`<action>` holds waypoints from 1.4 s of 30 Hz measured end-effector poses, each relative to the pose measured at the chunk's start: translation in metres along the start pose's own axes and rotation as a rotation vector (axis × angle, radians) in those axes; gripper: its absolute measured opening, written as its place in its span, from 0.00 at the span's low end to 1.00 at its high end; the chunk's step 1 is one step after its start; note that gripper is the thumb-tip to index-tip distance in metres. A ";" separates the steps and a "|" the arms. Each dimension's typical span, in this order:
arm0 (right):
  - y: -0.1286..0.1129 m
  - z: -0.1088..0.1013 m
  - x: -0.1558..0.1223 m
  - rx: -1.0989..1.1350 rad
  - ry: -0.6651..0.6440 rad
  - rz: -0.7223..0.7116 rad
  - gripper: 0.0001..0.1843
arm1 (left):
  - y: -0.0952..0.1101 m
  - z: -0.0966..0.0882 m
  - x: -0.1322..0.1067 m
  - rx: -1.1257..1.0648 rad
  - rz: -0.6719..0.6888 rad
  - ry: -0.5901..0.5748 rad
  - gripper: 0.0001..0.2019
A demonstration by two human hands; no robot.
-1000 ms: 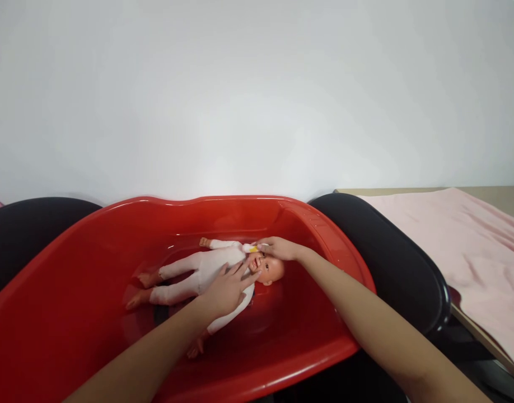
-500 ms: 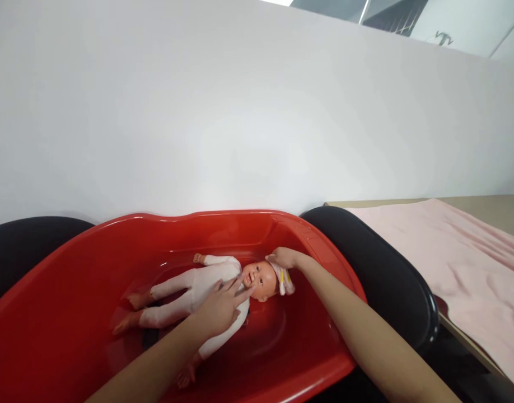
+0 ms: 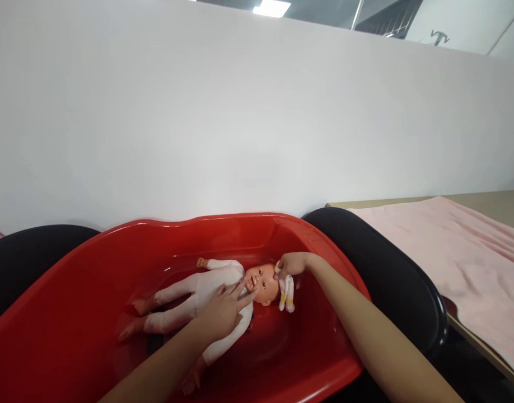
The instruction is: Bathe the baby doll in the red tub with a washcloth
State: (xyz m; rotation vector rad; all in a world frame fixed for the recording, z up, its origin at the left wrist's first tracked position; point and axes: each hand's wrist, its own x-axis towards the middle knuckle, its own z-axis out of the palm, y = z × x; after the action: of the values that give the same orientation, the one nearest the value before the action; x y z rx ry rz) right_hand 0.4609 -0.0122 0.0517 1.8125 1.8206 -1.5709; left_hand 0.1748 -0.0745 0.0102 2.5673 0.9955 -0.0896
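Observation:
A baby doll (image 3: pixel 219 279) in white clothes lies on its back in a red baby bathtub (image 3: pixel 223 238), head to the right. Shallow water seems to surround its legs. My left hand (image 3: pixel 224 312) rests over the doll's upper chest, fingers spread and their tips reaching its chin. At the top of the doll's head, my right hand (image 3: pixel 294 264) pinches a small white cloth (image 3: pixel 286 294) with yellow patches. The cloth's ends hang down beside the head. Part of the doll's near shoulder is hidden by my left hand.
Black rounded panels flank the tub, one at the left (image 3: pixel 38 254) and another at the right (image 3: pixel 378 274). A pink sheet (image 3: pixel 462 263) covers a tabletop on the right. Behind the tub rises a white partition (image 3: pixel 240 123).
My right hand has shifted slightly, and the cloth's ends now hang lower beside the doll's head. My left hand stays on the doll's chest. The whole view has tilted a little.

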 end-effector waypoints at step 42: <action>-0.027 0.039 0.029 -0.477 -0.517 -0.064 0.14 | -0.005 0.000 0.000 -0.062 -0.019 -0.027 0.39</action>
State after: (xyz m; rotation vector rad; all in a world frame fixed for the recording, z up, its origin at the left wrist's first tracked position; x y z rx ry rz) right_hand 0.4099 -0.0137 0.0285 1.0364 1.7978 -1.3068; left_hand 0.1717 -0.0714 0.0086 2.4946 0.9972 -0.0961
